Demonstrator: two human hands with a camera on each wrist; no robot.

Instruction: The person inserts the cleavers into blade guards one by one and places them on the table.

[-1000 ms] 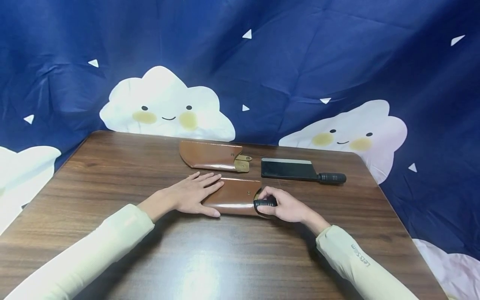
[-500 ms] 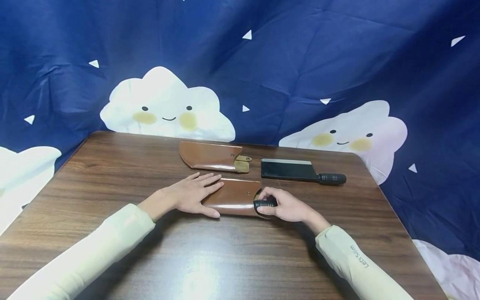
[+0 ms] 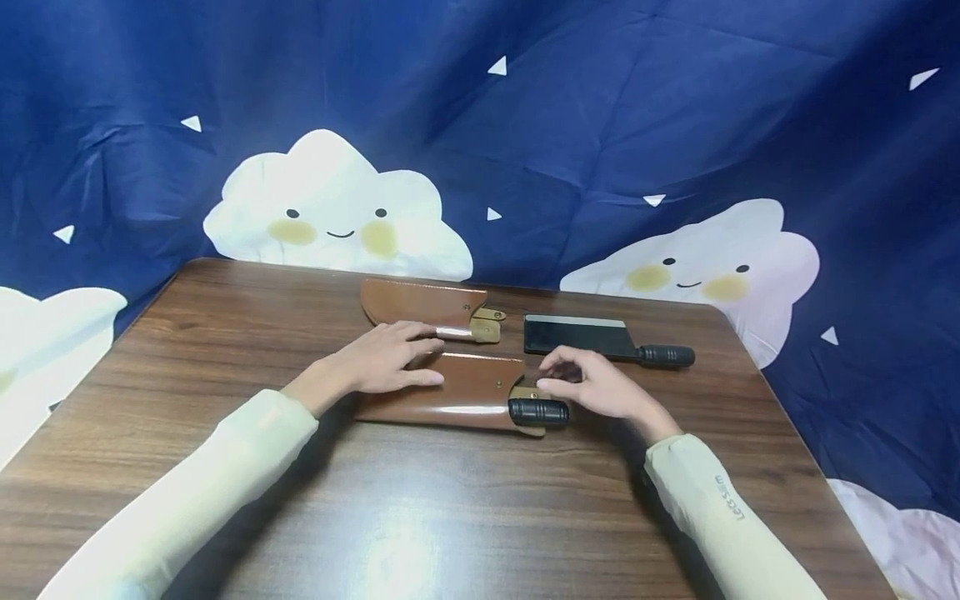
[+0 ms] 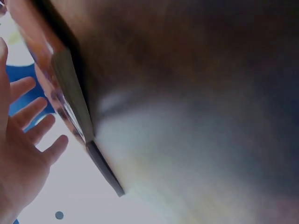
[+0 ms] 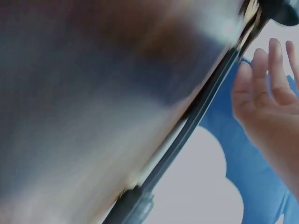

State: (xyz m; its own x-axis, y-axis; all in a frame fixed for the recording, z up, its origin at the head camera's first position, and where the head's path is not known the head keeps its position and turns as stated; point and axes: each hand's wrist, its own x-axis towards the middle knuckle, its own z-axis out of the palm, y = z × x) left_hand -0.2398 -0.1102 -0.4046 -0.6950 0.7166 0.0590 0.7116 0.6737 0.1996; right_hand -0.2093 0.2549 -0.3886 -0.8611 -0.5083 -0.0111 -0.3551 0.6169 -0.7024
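A brown leather knife sheath (image 3: 465,392) lies at the middle of the table, with a black knife handle (image 3: 540,412) sticking out of its right end; the blade is hidden inside. Over the sheath's left part is my left hand (image 3: 386,360), its fingers spread and holding nothing. My right hand (image 3: 596,385) hovers just right of the sheath's tan strap (image 3: 534,393), fingers loosely bent with nothing between them. Behind lies a second brown sheath (image 3: 423,305) with its strap unfastened. To its right rests a cleaver (image 3: 577,336) with a dark blade and black handle, also seen in the right wrist view.
All of it stands on a dark wooden table (image 3: 480,517) with glare near the front. A blue curtain (image 3: 525,150) with white clouds hangs right behind the far edge.
My right hand has let go of the knife handle and moved right and up. My left hand has lifted from the near sheath's left part and shifted slightly away from me.
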